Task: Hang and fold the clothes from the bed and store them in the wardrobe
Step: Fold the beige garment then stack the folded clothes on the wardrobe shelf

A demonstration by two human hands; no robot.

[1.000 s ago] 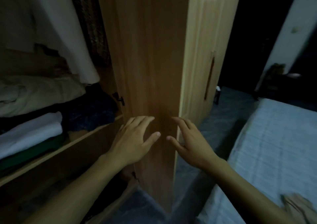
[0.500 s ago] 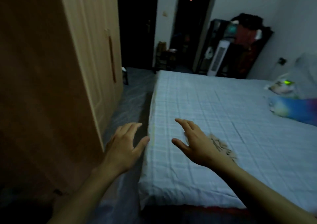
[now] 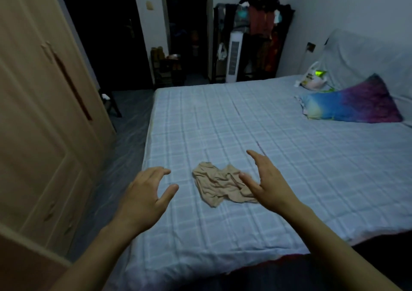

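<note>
- Left hand [image 3: 145, 192] empty, fingers spread and curled a bit, hovering over the near-left part of the bed [image 3: 289, 157], short of the cloth
- Right hand [image 3: 265, 179] also empty, fingers apart, palm turned inward, thumb over the right edge of the beige garment [image 3: 219, 185]; contact can't be confirmed, looks just above it
- Beige garment lies crumpled between both hands on the checked sheet, near the front-left of the bed, not touching anything else
- Step in hand, as judged: reach for the only loose garment seen on the bed; pickup not yet done
- Next move calls for: both hands down onto the cloth, pinch opposite edges, lift and shake it flat, then fold; thin limp fabric likely bunches, so grip at the seams
- Wardrobe [image 3: 44, 123] stands to the left, this door closed with a long dark handle; a strip of floor [image 3: 124, 148] runs between it and the bed's left edge
- Open room: wide bare sheet all around the garment, good for folding in place
- Pillow [image 3: 352, 103] and plastic bag [image 3: 313, 78] sit far right near the head end, well apart from the hands
- Bed's near edge is close to the person, so the cloth could slip off if dragged back
</note>
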